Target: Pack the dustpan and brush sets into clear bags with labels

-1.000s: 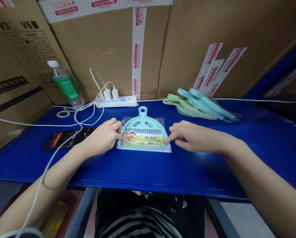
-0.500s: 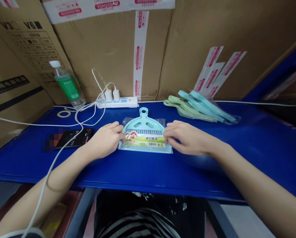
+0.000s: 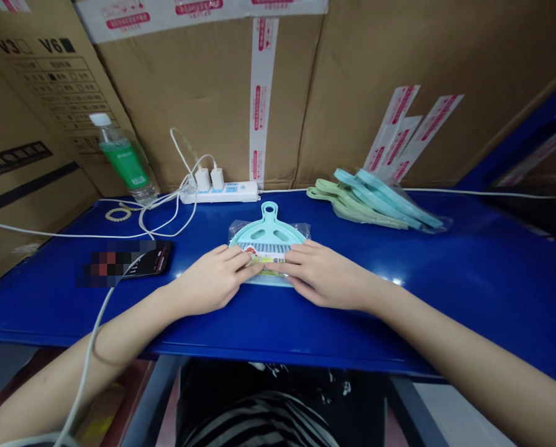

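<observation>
Left hand (image 3: pixel 217 278) and right hand (image 3: pixel 325 273): fingers half-curled over the label (image 3: pixel 269 257); pinch cannot be confirmed. Dustpan (image 3: pixel 271 233) (film-wrapped, probably light, stiff, slippery) lies on the bench (image 3: pixel 268 329); lift by the handle (image 3: pixel 269 219).

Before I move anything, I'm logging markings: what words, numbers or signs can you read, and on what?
Left box: "V3" by an unfilled square, "V6" by a filled one; table below too small.
Dustpan label: "桌扫"; the right hand hides what follows.
Phone: "11"; the rest blurred out.
Too small or blurred: bottle, tape, power strip, dark strip at far left.
</observation>
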`<state>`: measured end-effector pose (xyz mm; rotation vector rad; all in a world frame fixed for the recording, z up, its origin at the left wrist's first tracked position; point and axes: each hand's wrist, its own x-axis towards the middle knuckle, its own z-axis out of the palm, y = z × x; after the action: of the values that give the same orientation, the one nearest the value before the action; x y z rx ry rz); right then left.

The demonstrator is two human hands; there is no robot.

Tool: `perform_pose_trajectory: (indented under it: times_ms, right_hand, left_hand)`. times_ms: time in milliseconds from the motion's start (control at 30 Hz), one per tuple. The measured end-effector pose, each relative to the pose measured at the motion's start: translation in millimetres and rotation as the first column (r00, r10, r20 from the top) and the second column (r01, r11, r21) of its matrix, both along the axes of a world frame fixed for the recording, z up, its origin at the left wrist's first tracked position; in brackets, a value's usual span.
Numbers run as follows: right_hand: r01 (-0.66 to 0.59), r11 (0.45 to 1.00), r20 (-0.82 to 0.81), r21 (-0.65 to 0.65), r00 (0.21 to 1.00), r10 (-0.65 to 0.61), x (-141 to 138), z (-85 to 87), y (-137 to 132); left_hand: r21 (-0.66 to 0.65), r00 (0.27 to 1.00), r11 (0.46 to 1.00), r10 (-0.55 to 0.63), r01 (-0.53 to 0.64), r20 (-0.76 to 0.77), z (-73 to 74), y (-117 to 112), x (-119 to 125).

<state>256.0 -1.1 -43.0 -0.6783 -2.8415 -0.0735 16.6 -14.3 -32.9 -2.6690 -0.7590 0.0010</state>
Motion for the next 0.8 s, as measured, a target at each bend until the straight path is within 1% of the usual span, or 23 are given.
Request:
perform_pose_trajectory:
  times_ms: [167, 300, 500, 667, 800]
  right_hand:
    - [0.027, 0.998, -0.032, -0.058, 0.999, -0.029, -1, 0.7, -2]
    - [0.05, 0.995, -0.031, -0.091, 0.998, -0.053, -2, 1.4, -2]
    - [0.089, 0.986, -0.036, -0.14, 0.995, -0.095, 5, 7.7, -1]
    - [0.151, 0.971, 0.017, -0.186, 0.989, -0.15, 12, 16.0, -1]
    - [0.178, 0.958, 0.032, -0.227, 0.984, -0.175, 17, 20.0, 0]
  left_hand:
    - [-0.099, 1.0, 0.995, 0.027, -0.027, -0.003, -2.9, 2, 2]
    - [-0.105, 0.999, 0.994, 0.042, -0.041, 0.002, -2.4, 4, 1]
    - [-0.109, 0.998, 0.992, 0.059, -0.06, -0.013, 4.7, 4, -4]
    - [-0.106, 0.994, 0.989, 0.104, -0.101, 0.022, 10.9, 5, -8]
    - [-0.129, 0.987, 0.981, 0.151, -0.145, 0.045, 14.9, 5, -12]
